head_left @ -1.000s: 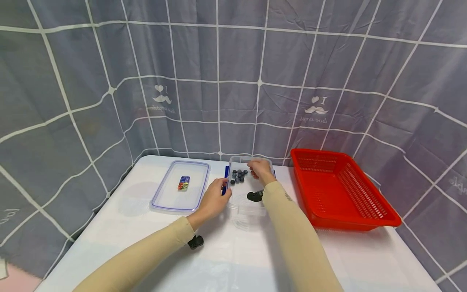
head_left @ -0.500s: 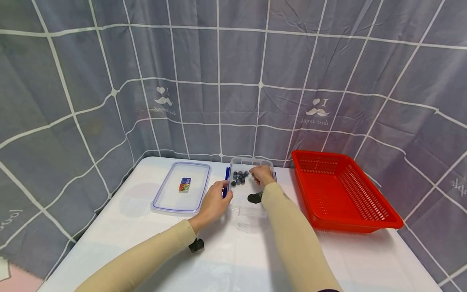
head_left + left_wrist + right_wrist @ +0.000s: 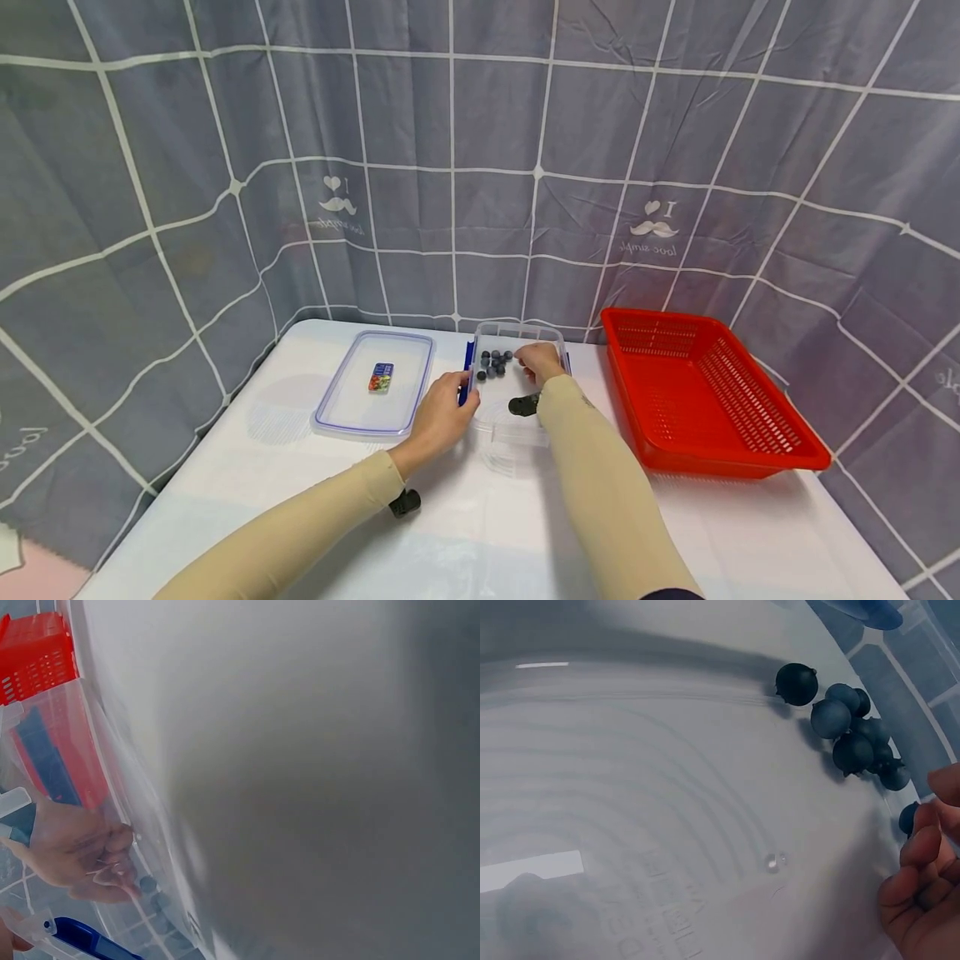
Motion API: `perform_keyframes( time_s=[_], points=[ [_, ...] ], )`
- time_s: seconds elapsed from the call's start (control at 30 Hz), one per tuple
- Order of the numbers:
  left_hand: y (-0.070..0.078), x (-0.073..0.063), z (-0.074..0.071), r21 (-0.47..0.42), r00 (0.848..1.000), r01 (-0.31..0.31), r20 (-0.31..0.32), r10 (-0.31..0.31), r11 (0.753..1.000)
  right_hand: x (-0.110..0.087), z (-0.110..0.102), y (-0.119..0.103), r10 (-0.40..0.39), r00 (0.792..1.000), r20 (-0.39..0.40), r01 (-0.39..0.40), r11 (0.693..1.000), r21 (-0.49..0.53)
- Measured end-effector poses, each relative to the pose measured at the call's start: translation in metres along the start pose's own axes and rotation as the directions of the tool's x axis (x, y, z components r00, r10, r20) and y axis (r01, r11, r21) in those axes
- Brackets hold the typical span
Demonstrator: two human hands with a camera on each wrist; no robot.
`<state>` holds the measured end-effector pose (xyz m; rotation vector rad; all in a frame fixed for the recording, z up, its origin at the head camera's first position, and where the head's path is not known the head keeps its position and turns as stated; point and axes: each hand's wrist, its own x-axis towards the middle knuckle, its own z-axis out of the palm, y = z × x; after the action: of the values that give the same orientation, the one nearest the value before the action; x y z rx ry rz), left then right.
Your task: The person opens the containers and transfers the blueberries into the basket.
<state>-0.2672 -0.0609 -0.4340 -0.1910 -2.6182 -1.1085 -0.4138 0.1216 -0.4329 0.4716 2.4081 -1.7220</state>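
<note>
A clear plastic food box (image 3: 498, 418) with blue side clips stands on the table. Several blueberries (image 3: 491, 372) lie clustered at its left, inside. My left hand (image 3: 442, 411) grips the box's left wall by the blue clip (image 3: 88, 937). Reaching inside from the right, my right hand (image 3: 542, 362) has its fingers curled at the cluster's right end. In the right wrist view a blueberry (image 3: 908, 818) sits at the right hand's fingertips (image 3: 921, 846), which partly hide it.
A blue-rimmed clear lid (image 3: 352, 398) lies to the left, with a small printed label (image 3: 380, 378) on it. At the right stands a red perforated basket (image 3: 693, 392). A grey checked curtain (image 3: 495, 208) hangs round the white table (image 3: 480, 533).
My right hand has come down a little inside the box, to the right end of the cluster. The left hand keeps its hold on the box wall. The blueberries look unmoved.
</note>
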Motion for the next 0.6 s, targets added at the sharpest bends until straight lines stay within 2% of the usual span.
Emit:
perform_keyframes(
  time_s=[0.13, 0.43, 0.6],
  points=[
    [0.0002, -0.0005, 0.0004, 0.001, 1.0, -0.006, -0.008, 0.006, 1.0, -0.0003, 0.0009, 0.0003, -0.033, 0.999, -0.026, 0.033, 0.999, 0.0],
    [0.001, -0.0016, 0.0021, 0.014, 1.0, -0.003, -0.01, 0.003, 1.0, -0.002, -0.0003, -0.0002, -0.066, 0.996, -0.056, 0.061, 0.994, -0.091],
    [0.0015, -0.0028, 0.0029, 0.02, 1.0, 0.001, -0.011, -0.001, 1.0, 0.0006, 0.0, 0.0018, -0.058, 0.998, -0.034, 0.056, 0.998, -0.035]
  ],
)
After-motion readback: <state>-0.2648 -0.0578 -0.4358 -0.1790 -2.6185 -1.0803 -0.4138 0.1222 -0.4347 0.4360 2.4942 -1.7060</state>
